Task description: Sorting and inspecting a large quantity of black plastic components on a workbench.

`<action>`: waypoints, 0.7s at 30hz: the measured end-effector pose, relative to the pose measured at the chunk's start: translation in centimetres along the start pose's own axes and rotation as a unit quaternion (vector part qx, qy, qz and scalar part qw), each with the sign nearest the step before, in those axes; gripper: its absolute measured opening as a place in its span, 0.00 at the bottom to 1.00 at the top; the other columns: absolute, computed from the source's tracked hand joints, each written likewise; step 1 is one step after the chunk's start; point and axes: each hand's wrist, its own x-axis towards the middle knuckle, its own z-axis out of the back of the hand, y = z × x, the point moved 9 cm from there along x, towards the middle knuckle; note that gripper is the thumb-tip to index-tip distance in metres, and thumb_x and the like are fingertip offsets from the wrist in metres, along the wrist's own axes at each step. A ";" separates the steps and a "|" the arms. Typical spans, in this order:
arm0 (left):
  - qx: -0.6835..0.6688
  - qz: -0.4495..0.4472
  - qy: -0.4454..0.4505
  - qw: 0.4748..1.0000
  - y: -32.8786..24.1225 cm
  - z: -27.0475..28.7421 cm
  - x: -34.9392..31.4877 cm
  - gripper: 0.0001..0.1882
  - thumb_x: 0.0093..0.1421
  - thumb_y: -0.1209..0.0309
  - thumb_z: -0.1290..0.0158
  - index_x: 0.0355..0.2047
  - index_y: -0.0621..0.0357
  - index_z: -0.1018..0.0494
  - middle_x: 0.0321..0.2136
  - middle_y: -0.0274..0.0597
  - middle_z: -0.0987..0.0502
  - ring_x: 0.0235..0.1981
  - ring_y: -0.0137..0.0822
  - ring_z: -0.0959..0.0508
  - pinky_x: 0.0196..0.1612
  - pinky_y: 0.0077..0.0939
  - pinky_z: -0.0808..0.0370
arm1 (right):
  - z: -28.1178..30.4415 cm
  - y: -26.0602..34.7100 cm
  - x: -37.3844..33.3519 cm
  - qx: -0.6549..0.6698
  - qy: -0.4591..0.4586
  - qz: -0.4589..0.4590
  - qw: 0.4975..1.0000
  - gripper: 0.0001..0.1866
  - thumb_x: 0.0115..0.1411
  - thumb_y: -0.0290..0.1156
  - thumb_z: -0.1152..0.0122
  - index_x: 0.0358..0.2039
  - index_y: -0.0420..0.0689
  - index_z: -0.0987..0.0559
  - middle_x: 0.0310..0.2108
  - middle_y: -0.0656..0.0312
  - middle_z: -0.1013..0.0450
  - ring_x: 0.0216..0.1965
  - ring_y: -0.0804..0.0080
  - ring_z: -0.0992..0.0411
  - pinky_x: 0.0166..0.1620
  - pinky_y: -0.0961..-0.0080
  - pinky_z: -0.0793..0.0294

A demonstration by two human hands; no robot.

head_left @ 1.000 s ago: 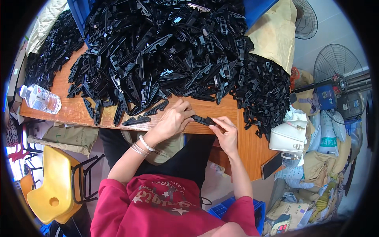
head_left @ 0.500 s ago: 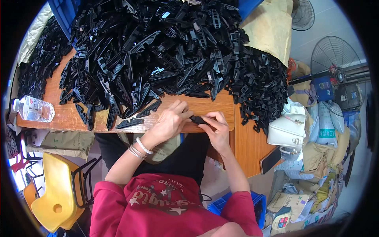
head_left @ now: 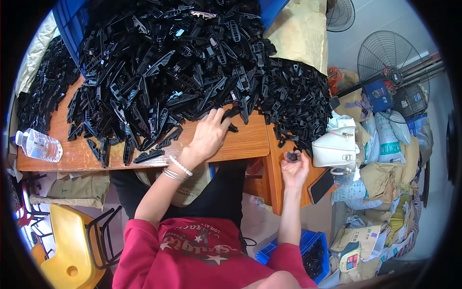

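We see bare wood between the black pile [head_left: 163, 62] and the near edge of the table [head_left: 248, 143]. At the pile's edge our left hand [head_left: 209, 135] touches a black part [head_left: 233, 113], grip unclear; our right hand [head_left: 295, 168] curls its fingers around a small dark piece [head_left: 292, 156].

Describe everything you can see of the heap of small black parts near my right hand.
The heap of small black parts lies jumbled on the right side of the wooden table. Its pieces look short, angular and plastic, with faint grey glints. On its left it meets the heap of longer black parts; its far edge meets a tan sack. Its near edge thins out just beyond your right hand; whether they touch, I cannot tell.
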 end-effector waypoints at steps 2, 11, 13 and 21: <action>0.011 -0.005 -0.003 1.000 -0.3 -0.1 -0.5 0.16 0.49 0.75 0.41 0.39 0.64 0.27 0.40 0.50 0.33 0.41 0.47 0.29 0.40 0.35 0.26 | 0.4 0.3 1.0 -0.063 -0.033 -0.028 0.997 0.10 0.62 0.39 0.42 0.28 0.48 0.26 0.23 0.66 0.31 0.26 0.72 0.31 0.28 0.79 0.32; 0.025 -0.026 -0.015 0.999 -1.7 1.3 -3.6 0.11 0.48 0.76 0.46 0.33 0.66 0.28 0.35 0.47 0.33 0.38 0.44 0.29 0.37 0.32 0.26 | -5.2 2.7 2.4 -0.813 -0.078 0.255 0.518 0.15 0.53 0.36 0.32 0.35 0.38 0.22 0.27 0.53 0.27 0.27 0.54 0.28 0.32 0.61 0.30; -0.003 -0.009 -0.008 1.000 -1.8 1.6 -4.7 0.16 0.50 0.71 0.41 0.38 0.66 0.28 0.38 0.47 0.31 0.40 0.44 0.28 0.37 0.33 0.25 | -4.8 3.1 2.3 -0.797 -0.065 0.272 0.536 0.15 0.54 0.36 0.33 0.36 0.38 0.21 0.27 0.53 0.27 0.28 0.53 0.28 0.33 0.60 0.30; -0.082 0.053 0.011 0.995 -2.0 3.1 -5.8 0.15 0.55 0.72 0.41 0.39 0.66 0.30 0.44 0.52 0.31 0.41 0.51 0.27 0.37 0.36 0.25 | -5.9 2.5 1.5 -0.811 -0.054 0.289 0.506 0.16 0.55 0.30 0.36 0.44 0.37 0.23 0.40 0.50 0.29 0.40 0.47 0.27 0.41 0.57 0.28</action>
